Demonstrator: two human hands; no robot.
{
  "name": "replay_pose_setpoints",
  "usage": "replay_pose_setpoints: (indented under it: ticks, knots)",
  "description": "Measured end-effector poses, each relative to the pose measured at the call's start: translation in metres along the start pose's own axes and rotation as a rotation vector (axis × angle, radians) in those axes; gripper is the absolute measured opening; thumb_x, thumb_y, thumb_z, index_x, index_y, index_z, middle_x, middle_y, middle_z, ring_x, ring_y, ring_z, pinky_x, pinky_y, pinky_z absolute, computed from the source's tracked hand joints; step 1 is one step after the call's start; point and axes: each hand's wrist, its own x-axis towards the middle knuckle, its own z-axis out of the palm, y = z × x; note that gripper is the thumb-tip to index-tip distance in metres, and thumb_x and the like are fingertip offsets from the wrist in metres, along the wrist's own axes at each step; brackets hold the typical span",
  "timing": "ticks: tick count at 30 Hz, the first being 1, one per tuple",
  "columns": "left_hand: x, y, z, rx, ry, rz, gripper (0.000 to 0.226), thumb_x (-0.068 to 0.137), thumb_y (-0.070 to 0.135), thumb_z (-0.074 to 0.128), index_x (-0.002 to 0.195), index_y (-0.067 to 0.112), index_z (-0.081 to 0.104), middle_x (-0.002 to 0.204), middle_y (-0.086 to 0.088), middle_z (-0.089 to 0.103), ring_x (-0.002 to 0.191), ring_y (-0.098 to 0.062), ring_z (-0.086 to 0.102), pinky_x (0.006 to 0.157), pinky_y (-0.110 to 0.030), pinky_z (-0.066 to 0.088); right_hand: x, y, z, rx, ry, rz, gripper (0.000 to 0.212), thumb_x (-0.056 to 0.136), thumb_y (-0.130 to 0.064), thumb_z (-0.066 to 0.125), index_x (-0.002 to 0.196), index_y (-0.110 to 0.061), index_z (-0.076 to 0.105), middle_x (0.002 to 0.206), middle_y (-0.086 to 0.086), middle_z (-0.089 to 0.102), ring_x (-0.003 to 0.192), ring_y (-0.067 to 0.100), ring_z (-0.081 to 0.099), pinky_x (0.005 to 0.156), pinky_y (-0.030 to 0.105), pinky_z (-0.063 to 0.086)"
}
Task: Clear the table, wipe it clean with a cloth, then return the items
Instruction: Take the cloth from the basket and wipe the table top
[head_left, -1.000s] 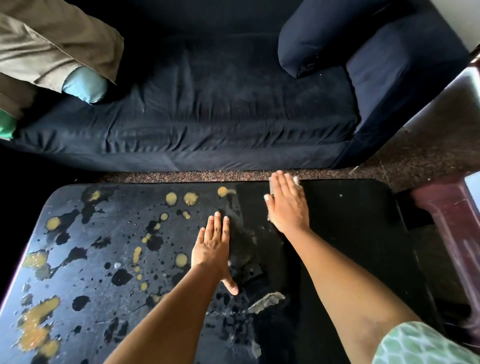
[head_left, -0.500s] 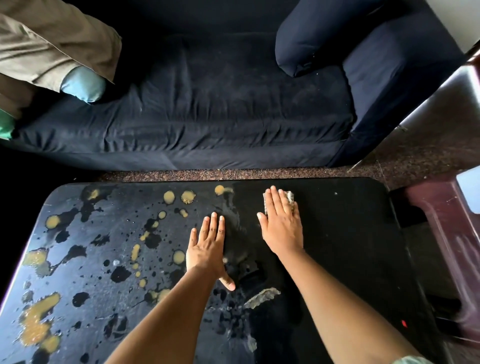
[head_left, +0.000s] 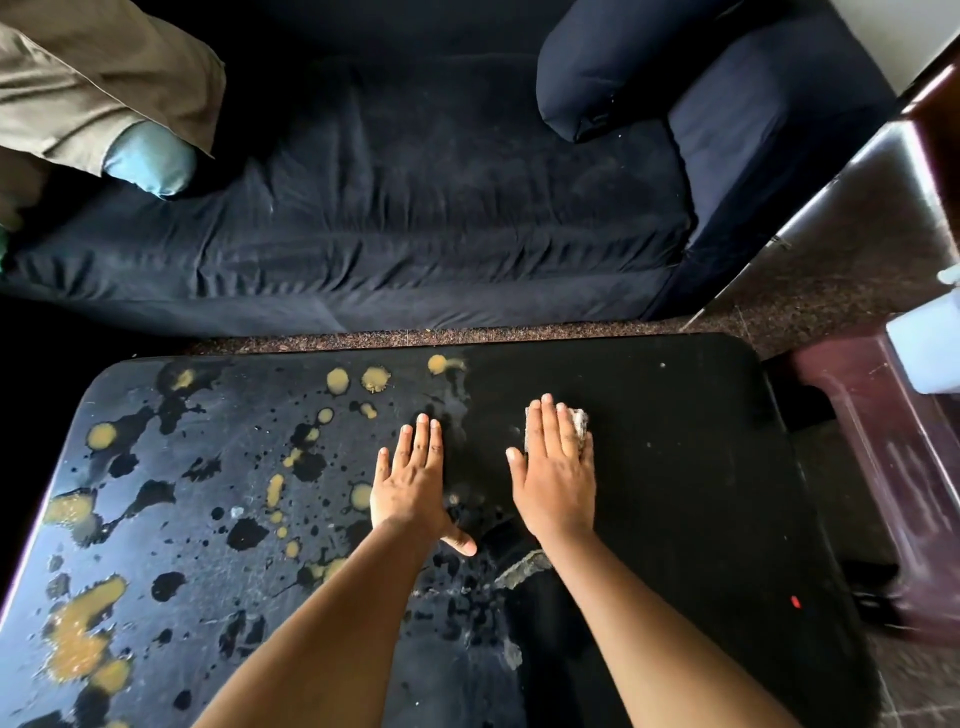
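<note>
Right hand (head_left: 558, 478) flat on cloth (head_left: 576, 420) mid-bench (head_left: 701, 415); left hand (head_left: 413, 478) flat, holding nothing, beside stains (head_left: 78, 639); sofa (head_left: 415, 208) near far edge.

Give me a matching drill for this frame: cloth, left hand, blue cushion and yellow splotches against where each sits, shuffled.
Things:
1. cloth
2. left hand
3. blue cushion
4. yellow splotches

Places:
A. on the sofa, next to tan fabric
B. flat on the table, fingers straight, holding nothing
C. under the right hand, its fingers pressing on it
D. scattered over the table's left half

Pairs: 1-C, 2-B, 3-A, 4-D.
</note>
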Motion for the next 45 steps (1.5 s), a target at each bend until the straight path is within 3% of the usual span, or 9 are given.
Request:
replay_pose_setpoints:
  ticks: [6,11,13,18,24,31,37,43,45]
  knots:
    - [-0.002,-0.014,0.001,0.093,-0.015,0.118,0.155,0.048,0.074,0.075,0.145,0.01,-0.027,0.155,-0.006,-0.03,0.143,-0.022,-0.025,0.117,-0.039,-0.011,-0.023,-0.025,0.003,-0.043,-0.065,-0.444,0.061,0.092,-0.044,0.031,0.148,-0.02,0.029,0.156,-0.003,0.024,0.144,0.015,0.022,0.111,0.045,0.032]
    - [-0.007,-0.027,-0.001,0.236,-0.05,0.178,0.152,0.052,0.074,0.073,0.144,0.008,-0.028,0.155,-0.006,-0.03,0.144,-0.023,-0.022,0.116,-0.04,-0.011,-0.025,0.004,0.001,-0.017,-0.007,0.114,0.061,0.092,-0.043,0.028,0.144,-0.015,0.038,0.152,0.003,0.034,0.14,0.023,0.031,0.11,0.047,0.033]
    - [-0.009,-0.024,0.002,0.225,-0.065,0.166,0.152,0.053,0.072,0.075,0.144,0.007,-0.028,0.155,-0.006,-0.03,0.144,-0.024,-0.022,0.116,-0.041,-0.01,-0.03,-0.016,0.004,0.023,0.012,0.148,0.062,0.092,-0.044,0.026,0.145,-0.014,0.036,0.153,0.005,0.032,0.141,0.024,0.03,0.11,0.048,0.031]
    - [-0.009,-0.022,0.001,0.206,-0.08,0.162,0.152,0.053,0.069,0.077,0.145,0.007,-0.028,0.155,-0.008,-0.03,0.143,-0.026,-0.024,0.117,-0.042,-0.009,-0.046,-0.011,0.005,-0.095,-0.064,-0.412,0.059,0.094,-0.044,0.031,0.149,-0.021,0.028,0.156,-0.005,0.023,0.144,0.014,0.021,0.112,0.044,0.032]
    - [-0.01,-0.023,0.001,0.149,-0.082,0.162,0.155,0.05,0.064,0.081,0.145,0.008,-0.028,0.155,-0.007,-0.03,0.144,-0.024,-0.023,0.117,-0.041,-0.008,-0.054,-0.015,0.005,-0.017,0.021,0.159,0.06,0.092,-0.044,0.027,0.144,-0.016,0.039,0.152,0.002,0.035,0.139,0.023,0.033,0.108,0.047,0.034]
    - [-0.011,-0.024,0.001,0.156,-0.059,0.169,0.153,0.051,0.064,0.082,0.146,0.009,-0.025,0.156,-0.005,-0.028,0.145,-0.023,-0.02,0.118,-0.041,-0.005,-0.077,-0.021,0.007,-0.093,-0.039,-0.385,0.059,0.092,-0.043,0.032,0.146,-0.021,0.034,0.154,-0.004,0.028,0.143,0.015,0.026,0.112,0.043,0.031]
    - [-0.009,-0.025,0.002,0.16,-0.058,0.161,0.157,0.047,0.064,0.083,0.146,0.01,-0.025,0.156,-0.005,-0.027,0.145,-0.023,-0.02,0.117,-0.041,-0.006,-0.099,0.0,0.01,-0.004,0.037,0.221,0.06,0.092,-0.043,0.026,0.145,-0.016,0.036,0.153,0.002,0.031,0.141,0.022,0.03,0.111,0.046,0.031]
    - [-0.009,-0.021,0.001,0.193,-0.066,0.141,0.156,0.048,0.064,0.083,0.145,0.009,-0.026,0.156,-0.007,-0.027,0.145,-0.024,-0.019,0.119,-0.042,-0.005,-0.112,-0.022,0.009,-0.053,-0.025,-0.384,0.059,0.093,-0.043,0.034,0.147,-0.019,0.033,0.155,-0.002,0.027,0.143,0.016,0.024,0.112,0.045,0.031]
    - [-0.009,-0.019,0.001,0.199,-0.067,0.138,0.157,0.047,0.064,0.082,0.145,0.009,-0.027,0.156,-0.006,-0.028,0.145,-0.024,-0.019,0.119,-0.042,-0.005,-0.111,0.003,0.009,-0.105,-0.043,-0.383,0.057,0.095,-0.041,0.032,0.148,-0.02,0.03,0.155,-0.004,0.024,0.143,0.016,0.024,0.114,0.044,0.028]
